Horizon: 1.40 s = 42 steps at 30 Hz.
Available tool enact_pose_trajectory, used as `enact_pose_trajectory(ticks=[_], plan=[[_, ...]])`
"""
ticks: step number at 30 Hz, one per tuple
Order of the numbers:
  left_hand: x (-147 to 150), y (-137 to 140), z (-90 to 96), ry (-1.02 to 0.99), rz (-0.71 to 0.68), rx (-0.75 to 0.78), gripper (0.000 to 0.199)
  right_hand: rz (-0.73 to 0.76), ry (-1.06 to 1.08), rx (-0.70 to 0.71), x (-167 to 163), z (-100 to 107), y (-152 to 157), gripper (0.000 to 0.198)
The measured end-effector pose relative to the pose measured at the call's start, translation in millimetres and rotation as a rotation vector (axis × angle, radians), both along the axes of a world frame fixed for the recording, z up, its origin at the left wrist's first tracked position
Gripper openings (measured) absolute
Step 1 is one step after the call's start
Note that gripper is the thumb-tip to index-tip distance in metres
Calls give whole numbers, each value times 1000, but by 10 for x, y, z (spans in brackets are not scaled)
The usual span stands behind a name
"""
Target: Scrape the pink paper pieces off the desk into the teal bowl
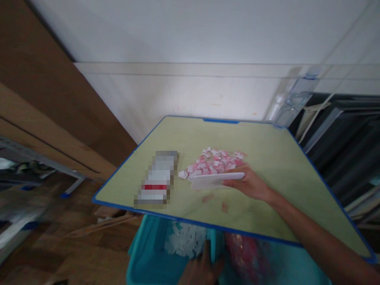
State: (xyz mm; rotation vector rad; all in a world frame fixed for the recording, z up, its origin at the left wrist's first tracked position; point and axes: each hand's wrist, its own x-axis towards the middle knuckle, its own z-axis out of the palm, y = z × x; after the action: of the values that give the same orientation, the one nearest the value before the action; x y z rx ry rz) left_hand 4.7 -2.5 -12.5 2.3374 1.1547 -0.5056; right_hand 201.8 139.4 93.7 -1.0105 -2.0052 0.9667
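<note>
My right hand (252,183) is closed round a flat white scraper-like plate (215,181), thumb on the near side. Its long edge stands against the near side of a heap of small pink and white pieces (215,160) on the pale yellow tabletop (261,148). Below the table's front edge, my left hand (202,270) grips the rim of a teal tub (138,245), index finger stretched along it. White flakes (187,239) lie inside that tub. Part of the left hand is cut off by the bottom of the picture.
A blurred-out flat box (157,178) lies on the table's left. A clear bottle (295,101) stands at the far right corner by the wall. Beside the tub, a second teal container (291,263) holds a red, shiny bag (246,253). Dark panels (344,122) lean at right.
</note>
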Motion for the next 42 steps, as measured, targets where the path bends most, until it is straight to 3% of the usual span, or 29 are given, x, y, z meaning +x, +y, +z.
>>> enact_pose_trajectory(ticks=[7, 13, 17, 24, 36, 42], plan=[[-6, -16, -4, -32, 17, 27, 55, 11, -40, -67, 79, 11, 56, 24], [9, -8, -22, 25, -18, 25, 56, 69, -47, -209, 273, 51, 74, 31], [25, -7, -38, 58, -10, 37, 53, 17, 14, -248, 238, 73, 34, 31], [7, -31, -77, 9, 5, 53, 48, -62, 20, -171, 8, 2, 7, 28], [-3, -29, 62, -6, 9, 9, 49, 106, -66, -77, 76, 49, 49, 25], [12, -18, 158, 1, 36, -14, 53, 163, -98, -195, 175, 81, 99, 21]])
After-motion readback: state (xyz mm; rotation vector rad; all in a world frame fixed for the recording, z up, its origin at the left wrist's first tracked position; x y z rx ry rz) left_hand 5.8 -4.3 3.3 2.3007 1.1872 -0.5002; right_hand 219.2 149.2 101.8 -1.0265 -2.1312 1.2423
